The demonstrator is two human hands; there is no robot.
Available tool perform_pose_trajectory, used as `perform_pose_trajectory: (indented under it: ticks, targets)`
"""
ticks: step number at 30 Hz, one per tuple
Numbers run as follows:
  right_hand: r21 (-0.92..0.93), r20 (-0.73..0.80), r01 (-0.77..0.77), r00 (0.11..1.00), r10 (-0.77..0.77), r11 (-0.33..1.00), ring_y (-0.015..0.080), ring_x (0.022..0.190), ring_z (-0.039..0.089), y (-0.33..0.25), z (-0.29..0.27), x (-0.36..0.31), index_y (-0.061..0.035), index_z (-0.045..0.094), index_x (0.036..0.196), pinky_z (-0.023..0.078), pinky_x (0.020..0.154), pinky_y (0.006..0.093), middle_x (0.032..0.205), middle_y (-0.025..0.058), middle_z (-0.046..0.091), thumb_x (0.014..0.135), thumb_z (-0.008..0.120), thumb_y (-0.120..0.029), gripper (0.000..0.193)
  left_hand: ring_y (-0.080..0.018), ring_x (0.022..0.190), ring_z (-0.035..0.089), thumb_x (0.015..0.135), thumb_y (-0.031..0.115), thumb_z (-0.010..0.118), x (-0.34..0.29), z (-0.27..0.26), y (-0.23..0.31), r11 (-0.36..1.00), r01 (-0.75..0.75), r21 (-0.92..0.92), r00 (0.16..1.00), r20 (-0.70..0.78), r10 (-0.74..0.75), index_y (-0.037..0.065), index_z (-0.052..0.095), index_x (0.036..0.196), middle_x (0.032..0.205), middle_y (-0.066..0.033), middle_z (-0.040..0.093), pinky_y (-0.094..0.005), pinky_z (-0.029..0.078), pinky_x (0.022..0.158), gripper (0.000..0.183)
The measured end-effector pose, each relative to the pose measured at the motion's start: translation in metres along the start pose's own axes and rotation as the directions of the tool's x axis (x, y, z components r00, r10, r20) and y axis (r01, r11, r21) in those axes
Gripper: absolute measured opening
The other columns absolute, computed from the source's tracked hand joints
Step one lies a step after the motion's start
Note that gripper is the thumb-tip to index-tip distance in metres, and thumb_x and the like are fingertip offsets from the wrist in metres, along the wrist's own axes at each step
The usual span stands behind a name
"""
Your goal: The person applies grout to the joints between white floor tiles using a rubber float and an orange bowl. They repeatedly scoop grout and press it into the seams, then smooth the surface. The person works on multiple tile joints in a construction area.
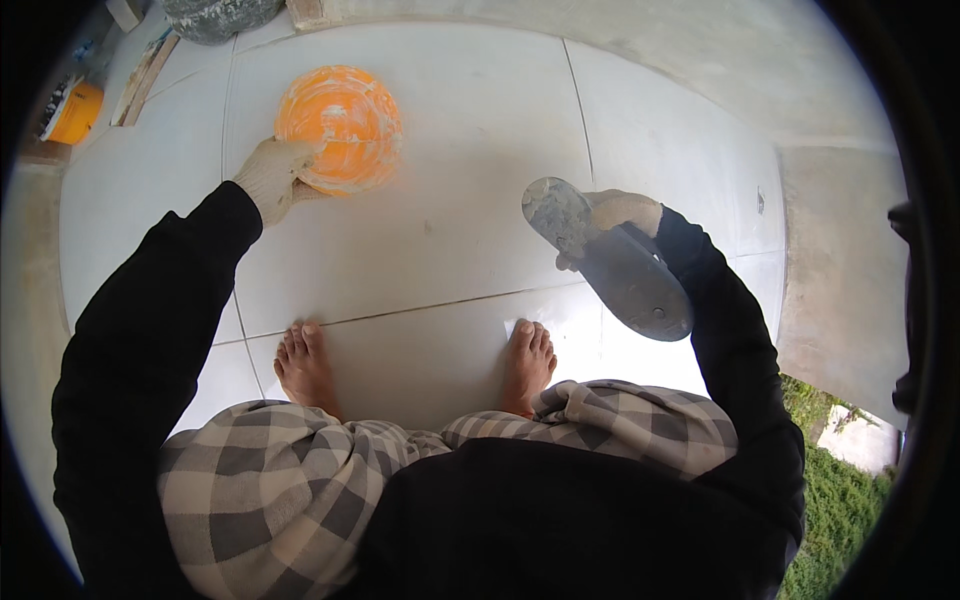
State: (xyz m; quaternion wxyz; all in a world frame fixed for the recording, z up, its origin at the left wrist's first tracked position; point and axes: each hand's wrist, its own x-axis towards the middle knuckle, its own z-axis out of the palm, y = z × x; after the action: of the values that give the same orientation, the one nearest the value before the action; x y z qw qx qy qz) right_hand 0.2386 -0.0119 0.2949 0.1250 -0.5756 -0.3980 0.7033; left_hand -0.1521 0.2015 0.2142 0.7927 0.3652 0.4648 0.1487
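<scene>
My left hand, in an off-white knit glove, grips the near-left edge of a round orange disc, which may be a plate or lid. White streaks of paste are smeared over its face. On the other side, my gloved right hand is closed around the middle of a dark grey flip-flop. Grey, dried-looking paste coats the end of it farther from me. The fingers of the right hand are partly hidden behind the flip-flop.
Below are large pale floor tiles and my bare feet. Far left stand an orange container, wooden strips and a grey-stained bucket. A plain wall runs along the back; grass shows lower right.
</scene>
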Motion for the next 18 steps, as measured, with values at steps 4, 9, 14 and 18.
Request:
perform_pose_trajectory:
  ticks: [4,9,14,18]
  targets:
    - [0.155,0.012,0.035,0.999,-0.037,0.987,0.0229,0.09,0.072,-0.002,0.011,0.012,0.0026,0.054,0.138,0.058,0.082,0.0316,0.1,0.016,0.07,0.096,0.067,-0.03,0.054,-0.0317,0.116,0.066,0.094,0.006,0.052,0.004,-0.006,-0.009,0.999,-0.041,-0.03,0.999,-0.002,0.041,-0.005,0.044,0.135,0.13,-0.019,0.058,-0.047,0.057,0.099,0.044]
    - [-0.829,-0.035,-0.054,0.998,0.044,0.556,0.0283,0.097,0.07,-0.045,0.04,0.065,-0.0105,0.059,0.133,0.054,0.081,0.049,0.103,0.0128,0.071,0.086,0.065,-0.036,0.054,-0.0309,0.118,0.065,0.095,0.008,0.053,-0.001,0.002,-0.007,0.999,-0.044,-0.012,0.998,-0.047,0.044,-0.007,0.045,0.135,0.13,-0.0201,0.058,-0.0475,0.056,0.101,0.043]
    - [-0.967,-0.02,-0.031,0.999,0.044,0.253,0.0326,0.097,0.068,-0.069,0.083,0.111,-0.0159,0.065,0.101,0.053,0.078,0.0521,0.099,0.0084,0.07,0.085,0.059,-0.028,0.021,-0.0319,0.118,0.064,0.094,0.008,0.053,-0.006,0.002,-0.005,0.999,-0.032,-0.001,0.994,-0.102,0.032,-0.007,0.043,0.136,0.131,-0.0203,0.057,-0.0485,0.056,0.101,0.045]
    - [-0.996,-0.038,-0.052,0.984,0.175,0.075,0.0325,0.096,0.069,-0.072,0.111,0.142,-0.0173,0.059,0.108,0.053,0.078,0.0496,0.112,0.0068,0.063,0.084,0.059,-0.024,0.025,-0.034,0.115,0.065,0.091,0.005,0.054,-0.01,-0.004,-0.003,0.997,-0.063,-0.044,0.995,-0.078,0.06,-0.004,0.04,0.136,0.13,-0.02,0.054,-0.0486,0.059,0.097,0.048]
